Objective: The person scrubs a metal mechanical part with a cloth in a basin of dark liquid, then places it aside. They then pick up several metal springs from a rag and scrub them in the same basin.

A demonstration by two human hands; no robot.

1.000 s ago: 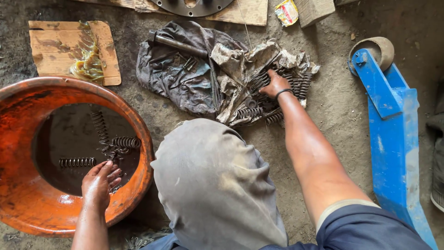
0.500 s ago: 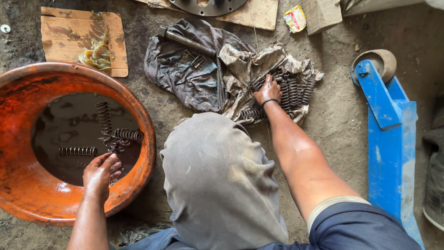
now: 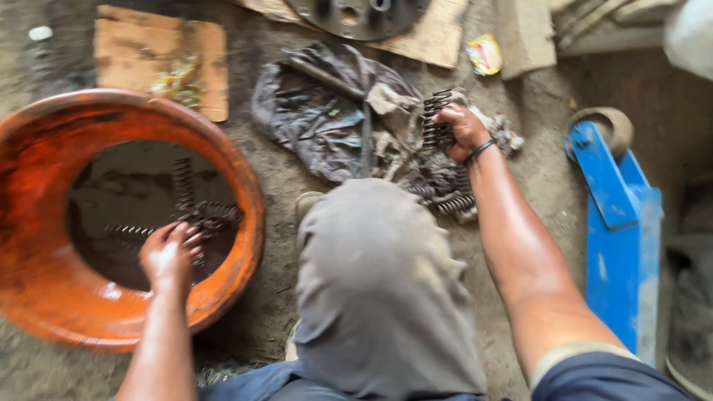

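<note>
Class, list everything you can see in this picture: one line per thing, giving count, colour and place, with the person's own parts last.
basin: one, orange, left, holding dark liquid
springs in basin: several, dark, lying in the liquid
rag: one, grey, on the floor, top centre
spring pile: many, dark, on the rag's right side
cardboard: one, brown, top left
metal disc: one, dark, top edge
wrapper: one, yellow, top right
blue frame: one, right side
knee: grey cloth, centre
left hand: in the basin, at the springs
right hand: gripping a bunch of springs above the pile
</note>
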